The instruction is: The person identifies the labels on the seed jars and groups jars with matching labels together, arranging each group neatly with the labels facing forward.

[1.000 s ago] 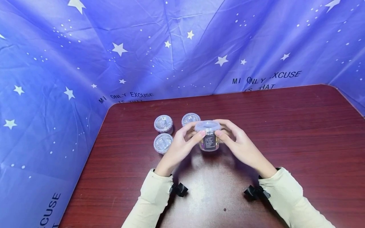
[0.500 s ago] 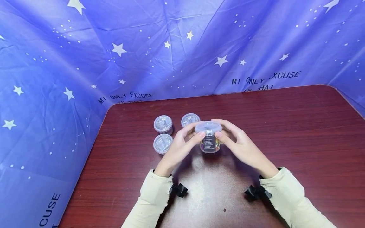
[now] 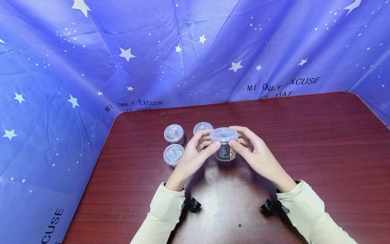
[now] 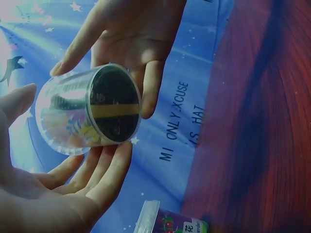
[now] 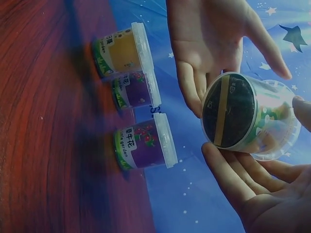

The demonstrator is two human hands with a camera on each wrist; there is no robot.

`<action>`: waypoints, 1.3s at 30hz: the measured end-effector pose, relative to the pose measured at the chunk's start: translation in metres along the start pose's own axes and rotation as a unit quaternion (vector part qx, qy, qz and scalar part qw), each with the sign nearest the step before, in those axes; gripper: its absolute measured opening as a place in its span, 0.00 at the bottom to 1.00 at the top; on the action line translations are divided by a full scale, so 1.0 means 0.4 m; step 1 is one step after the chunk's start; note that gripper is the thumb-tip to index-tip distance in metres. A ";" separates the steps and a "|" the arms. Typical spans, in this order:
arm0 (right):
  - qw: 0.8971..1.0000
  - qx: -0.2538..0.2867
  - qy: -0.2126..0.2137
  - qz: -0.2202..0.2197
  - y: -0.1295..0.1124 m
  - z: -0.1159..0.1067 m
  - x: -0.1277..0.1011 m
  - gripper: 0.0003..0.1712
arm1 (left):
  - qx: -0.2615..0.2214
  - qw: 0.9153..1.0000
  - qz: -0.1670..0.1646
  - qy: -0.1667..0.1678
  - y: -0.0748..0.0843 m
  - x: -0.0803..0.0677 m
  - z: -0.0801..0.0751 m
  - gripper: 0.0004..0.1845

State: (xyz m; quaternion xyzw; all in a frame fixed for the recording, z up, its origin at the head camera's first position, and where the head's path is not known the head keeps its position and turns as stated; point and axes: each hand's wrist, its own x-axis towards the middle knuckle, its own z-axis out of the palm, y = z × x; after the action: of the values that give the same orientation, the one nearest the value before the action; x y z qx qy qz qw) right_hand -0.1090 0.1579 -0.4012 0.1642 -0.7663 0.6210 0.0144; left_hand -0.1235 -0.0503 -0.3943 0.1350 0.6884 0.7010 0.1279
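A dark red-brown wooden worktop (image 3: pixel 304 142) with rounded far corners carries the things. Three small lidded tubs stand upright on its far left part, close together: one (image 3: pixel 174 134) at the far left, one (image 3: pixel 173 155) just in front of it, and one (image 3: pixel 202 127) to the right of the first. In the right wrist view two of them wear purple labels (image 5: pixel 141 145) and one a yellow label (image 5: pixel 119 51). A small dark speck (image 3: pixel 239 225) lies near the front edge.

Clear lidded tub (image 3: pixel 224 145) (dark label, seemingly dark contents), upright, lifted above the table.
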 end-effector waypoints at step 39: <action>0.999 0.037 -0.025 -0.014 -0.002 0.003 -0.008 0.21 | -0.050 0.998 0.006 -0.026 -0.017 -0.003 -0.001 0.22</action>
State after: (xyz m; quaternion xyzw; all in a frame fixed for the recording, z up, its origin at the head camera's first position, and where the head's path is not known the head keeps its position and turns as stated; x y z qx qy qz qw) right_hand -0.1057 0.1572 -0.4015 0.1910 -0.7402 0.6447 -0.0021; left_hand -0.1225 -0.0510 -0.4011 0.1506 0.6485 0.7313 0.1479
